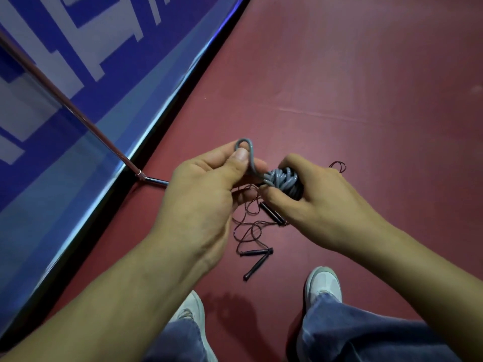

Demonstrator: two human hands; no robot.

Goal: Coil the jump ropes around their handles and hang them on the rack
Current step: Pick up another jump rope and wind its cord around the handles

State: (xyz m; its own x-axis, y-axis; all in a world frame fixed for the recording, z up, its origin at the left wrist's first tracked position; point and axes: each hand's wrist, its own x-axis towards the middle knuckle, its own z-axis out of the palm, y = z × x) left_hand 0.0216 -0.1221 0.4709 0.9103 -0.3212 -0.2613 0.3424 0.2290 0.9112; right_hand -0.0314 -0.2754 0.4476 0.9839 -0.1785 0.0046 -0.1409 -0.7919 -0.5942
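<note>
You're on the coiling step, I'd say: your right hand (321,194) grips the gray rope bundle (283,180) near centre, your left hand (206,186) fingers (224,150) pinch its free loop (245,147) at 10 o'clock of the bundle, so next is probably tucking that loop in tight.

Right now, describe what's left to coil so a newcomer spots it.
Look at the red floor, just ahead of the white shoes. A tangle of thin dark-red rope lies there among slim black handles. Unlike the thick grey rope held by the left hand and right hand, it is uncoiled.
</note>
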